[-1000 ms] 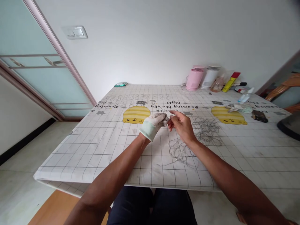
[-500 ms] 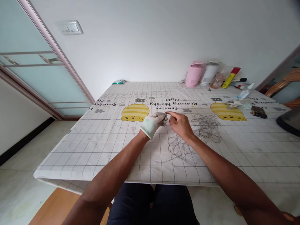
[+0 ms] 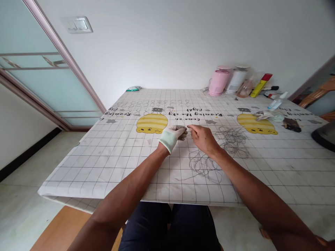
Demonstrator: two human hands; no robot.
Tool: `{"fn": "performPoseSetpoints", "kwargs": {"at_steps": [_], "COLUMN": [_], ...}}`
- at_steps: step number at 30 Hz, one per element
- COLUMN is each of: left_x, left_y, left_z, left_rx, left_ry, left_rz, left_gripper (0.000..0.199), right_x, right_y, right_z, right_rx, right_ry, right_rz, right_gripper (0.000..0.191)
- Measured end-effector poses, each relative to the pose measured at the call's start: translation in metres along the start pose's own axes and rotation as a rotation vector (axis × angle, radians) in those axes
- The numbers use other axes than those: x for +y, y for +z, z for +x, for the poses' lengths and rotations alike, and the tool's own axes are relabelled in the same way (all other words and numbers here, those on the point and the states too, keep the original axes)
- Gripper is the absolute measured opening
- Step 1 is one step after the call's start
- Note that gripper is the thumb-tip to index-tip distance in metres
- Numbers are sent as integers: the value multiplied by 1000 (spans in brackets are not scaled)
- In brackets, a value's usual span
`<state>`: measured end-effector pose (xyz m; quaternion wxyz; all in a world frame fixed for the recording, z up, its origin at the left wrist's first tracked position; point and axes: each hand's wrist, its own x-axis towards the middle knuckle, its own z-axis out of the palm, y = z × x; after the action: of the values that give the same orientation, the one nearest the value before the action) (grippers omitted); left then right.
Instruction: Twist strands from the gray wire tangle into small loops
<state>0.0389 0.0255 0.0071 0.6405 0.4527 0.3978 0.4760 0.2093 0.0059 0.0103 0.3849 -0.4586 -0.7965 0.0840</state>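
Note:
In a pale glove, my left hand (image 3: 174,134) is held over the middle of the table with its fingers pinched together on thin wire, most of which its fingers hide. Bare and curled, my right hand (image 3: 202,136) faces it with thumb and index fingertip close together, a small gap from the glove. What lies in that pinch is too fine to make out. Beside and under the right forearm lies a loose tangle of thin grey wire (image 3: 232,141), with another heap of wire (image 3: 202,165) nearer to me. Wire loops shaped like figure eights (image 3: 154,104) lie in a row behind my hands.
A checked tablecloth (image 3: 125,157) covers the table. At the back right stand a pink cylindrical device (image 3: 218,82), a white one (image 3: 236,81), a bottle (image 3: 244,89) and a yellow-red can (image 3: 261,85). A crumpled glove (image 3: 272,115) and a dark object (image 3: 291,124) lie at the right.
My right index finger has bent from stretched out toward the glove to curled against the thumb. The hands are slightly farther apart, and the view has shifted a little.

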Motion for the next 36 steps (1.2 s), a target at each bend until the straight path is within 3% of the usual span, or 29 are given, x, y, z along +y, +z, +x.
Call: {"fn": "performPoseSetpoints", "kwargs": {"at_steps": [7, 15, 19, 25, 29, 36], "left_x": [3, -1, -3, -1, 3, 4], "left_y": [4, 5, 1, -2, -1, 0], "left_z": [-7, -7, 3, 1, -6, -5], "left_rx": [0, -43, -75, -43, -17, -36], "left_ry": [-7, 6, 30, 105, 141, 143], "left_rz": [112, 145, 145, 187, 270, 357], "left_gripper": [10, 15, 20, 20, 20, 26], "right_x": [10, -1, -6, -8, -6, -2], "right_y": [1, -10, -14, -12, -10, -2], "right_z": [-3, -2, 1, 2, 3, 3], "right_rx": [7, -124, -102, -82, -60, -75], "right_ry": [-120, -107, -29, 357, 526, 538], "right_rz": [-77, -200, -15, 481, 814, 854], "right_gripper": [30, 28, 26, 42, 44, 50]}}
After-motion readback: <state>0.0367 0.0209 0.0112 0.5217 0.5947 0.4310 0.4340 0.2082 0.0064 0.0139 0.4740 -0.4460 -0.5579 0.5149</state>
